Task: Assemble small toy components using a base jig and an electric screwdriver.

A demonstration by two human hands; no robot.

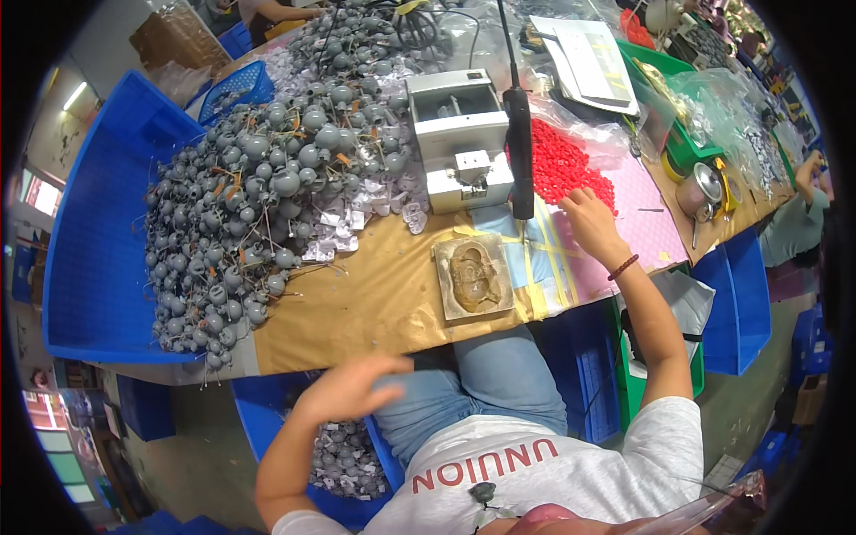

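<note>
Workbench (357,314) under brown paper, crowded factory room behind. Right hand (594,219): fingers bent down at the near edge of the red pieces (566,160), which lie heaped on a pink sheet (635,209) right of the hanging driver (518,147). Can't tell if a piece is pinched; fingertips too small. Left hand (357,385): blurred, over the lap by the bench edge, thumb apart from fingers, nothing seen in it.

Step looks like picking from the red heap. Best done, I'd judge, by taking 1 loose piece off the near edge with 2 fingertips, not raking the heap; check it's single before lifting; keep the wrist clear of the driver. Left hand would serve better near the mould block (475,278), which sits flat, hollow up, no part seen in it.

Further out: pale machine (459,134) behind the block, white pieces (343,225) and a big heap of grey round parts (259,196) to the left, 1 large blue bin (94,250) beyond.

Writing: 1 line of large red lettering on the grey shirt (571,486), upside down. Papers (584,62) at back, print unreadable. Machine markings too small. No brand made out.
</note>
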